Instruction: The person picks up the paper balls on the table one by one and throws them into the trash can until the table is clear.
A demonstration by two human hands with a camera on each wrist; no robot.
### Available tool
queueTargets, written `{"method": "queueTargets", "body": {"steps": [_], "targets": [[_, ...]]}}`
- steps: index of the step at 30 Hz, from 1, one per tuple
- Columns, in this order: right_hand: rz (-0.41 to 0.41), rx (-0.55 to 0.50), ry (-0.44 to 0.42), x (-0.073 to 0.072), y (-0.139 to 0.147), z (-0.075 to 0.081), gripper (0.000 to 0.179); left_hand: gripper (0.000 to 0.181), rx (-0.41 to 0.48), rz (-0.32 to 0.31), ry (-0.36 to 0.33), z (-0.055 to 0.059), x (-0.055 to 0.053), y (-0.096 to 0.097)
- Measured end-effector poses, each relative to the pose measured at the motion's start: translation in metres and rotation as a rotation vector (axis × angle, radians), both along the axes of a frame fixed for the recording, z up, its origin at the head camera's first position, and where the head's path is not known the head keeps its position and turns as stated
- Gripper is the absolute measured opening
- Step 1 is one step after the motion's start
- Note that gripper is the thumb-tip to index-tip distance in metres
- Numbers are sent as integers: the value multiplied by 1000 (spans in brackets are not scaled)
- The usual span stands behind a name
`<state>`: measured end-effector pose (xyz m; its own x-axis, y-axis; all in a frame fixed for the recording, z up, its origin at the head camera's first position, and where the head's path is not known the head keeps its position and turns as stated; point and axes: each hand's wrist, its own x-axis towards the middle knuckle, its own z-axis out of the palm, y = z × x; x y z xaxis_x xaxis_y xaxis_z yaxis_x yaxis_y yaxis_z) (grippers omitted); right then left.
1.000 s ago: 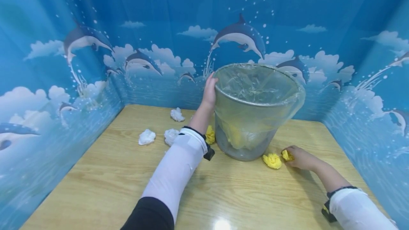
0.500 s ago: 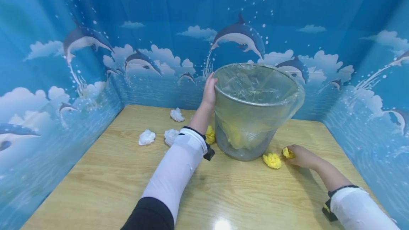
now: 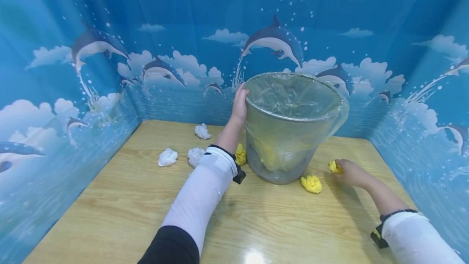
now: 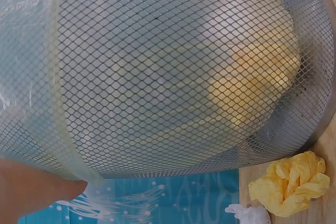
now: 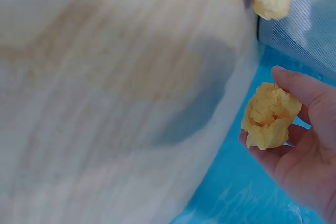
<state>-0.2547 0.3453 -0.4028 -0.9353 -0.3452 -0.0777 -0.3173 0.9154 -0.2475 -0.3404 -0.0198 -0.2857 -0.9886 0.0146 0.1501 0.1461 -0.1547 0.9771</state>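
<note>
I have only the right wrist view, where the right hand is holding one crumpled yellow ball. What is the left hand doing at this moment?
Observer: In the head view, the left hand holds the bin near its top.
Operator: Thank you. Is there anything inside the bin?
Observer: Yes, the left wrist view shows yellow material low inside it.
Operator: And are all the loose crumpled balls yellow?
Observer: No, the head view shows at least three white crumpled balls on the table.

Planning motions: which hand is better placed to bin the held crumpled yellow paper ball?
Likely the right hand: it holds that ball, while the left hand touches the bag-lined silver mesh bin.
</note>
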Motion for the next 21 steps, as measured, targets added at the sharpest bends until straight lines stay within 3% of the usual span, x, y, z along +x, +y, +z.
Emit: {"method": "queueTargets", "body": {"steps": [5, 14, 17, 21], "targets": [[2, -48, 24, -3, 3, 15, 39, 62, 4, -2, -3, 0, -1, 0], [-19, -37, 13, -8, 6, 46, 53, 62, -7, -1, -4, -2, 0, 0], [-9, -20, 33, -13, 7, 57, 44, 63, -10, 7, -1, -2, 0, 1], [-41, 1, 27, -15, 9, 73, 46, 63, -11, 9, 5, -2, -1, 1]]}}
